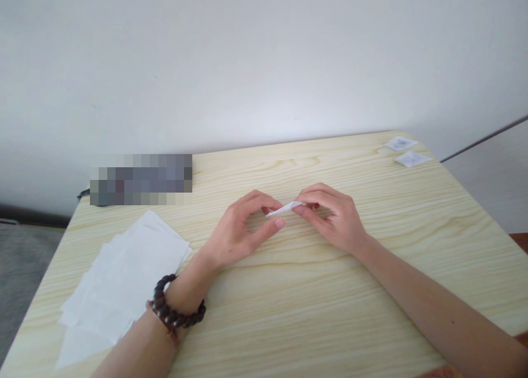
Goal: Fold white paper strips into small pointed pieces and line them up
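A small folded piece of white paper (pixel 284 209) is held up slightly above the table, between my two hands. My right hand (pixel 334 215) pinches its right end with thumb and fingertips. At the left end, my left hand (pixel 243 226) curls round the paper, its fingers behind and its thumb in front near the lower edge. The left fingertips are partly hidden by the paper. Dark beads circle my left wrist.
Loose white sheets (pixel 136 262) lie in a fanned pile on the left of the wooden table (pixel 313 306). Two folded paper diamonds (pixel 400 143) rest at the far right corner. A blurred dark object (pixel 144 180) sits at the back left, near the white wall (pixel 264 64).
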`<state>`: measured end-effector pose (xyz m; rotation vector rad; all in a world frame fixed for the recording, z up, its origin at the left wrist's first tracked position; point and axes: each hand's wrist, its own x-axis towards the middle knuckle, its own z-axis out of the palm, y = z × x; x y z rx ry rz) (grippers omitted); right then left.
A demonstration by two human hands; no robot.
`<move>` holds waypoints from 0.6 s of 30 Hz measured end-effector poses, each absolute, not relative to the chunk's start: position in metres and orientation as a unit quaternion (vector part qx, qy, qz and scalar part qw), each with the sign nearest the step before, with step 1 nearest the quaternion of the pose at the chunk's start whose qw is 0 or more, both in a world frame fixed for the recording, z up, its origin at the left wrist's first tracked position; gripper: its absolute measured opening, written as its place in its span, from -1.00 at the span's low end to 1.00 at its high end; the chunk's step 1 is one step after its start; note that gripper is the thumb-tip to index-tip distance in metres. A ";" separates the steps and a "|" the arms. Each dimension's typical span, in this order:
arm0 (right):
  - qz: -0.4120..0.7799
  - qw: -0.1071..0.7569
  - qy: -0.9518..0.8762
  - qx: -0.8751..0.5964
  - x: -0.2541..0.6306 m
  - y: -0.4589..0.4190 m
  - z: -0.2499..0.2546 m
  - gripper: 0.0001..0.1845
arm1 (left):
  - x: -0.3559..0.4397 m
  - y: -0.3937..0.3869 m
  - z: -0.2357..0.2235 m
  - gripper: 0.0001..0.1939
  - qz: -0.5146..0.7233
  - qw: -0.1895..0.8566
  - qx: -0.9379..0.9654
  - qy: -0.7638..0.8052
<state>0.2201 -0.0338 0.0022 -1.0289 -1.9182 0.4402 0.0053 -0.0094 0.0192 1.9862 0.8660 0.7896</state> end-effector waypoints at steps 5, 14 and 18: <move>0.252 0.391 -0.774 -0.430 0.221 -0.034 0.004 -0.87 | 0.008 -0.009 0.010 -0.79 0.299 0.402 0.776 0.383; 0.295 0.338 -0.758 -0.474 0.219 -0.034 0.003 -0.89 | 0.012 -0.010 0.010 -0.87 0.285 0.297 0.811 0.416; 0.202 0.322 -0.796 -0.472 0.218 -0.031 0.001 -0.92 | 0.012 -0.009 0.006 -0.88 0.280 0.257 0.828 0.412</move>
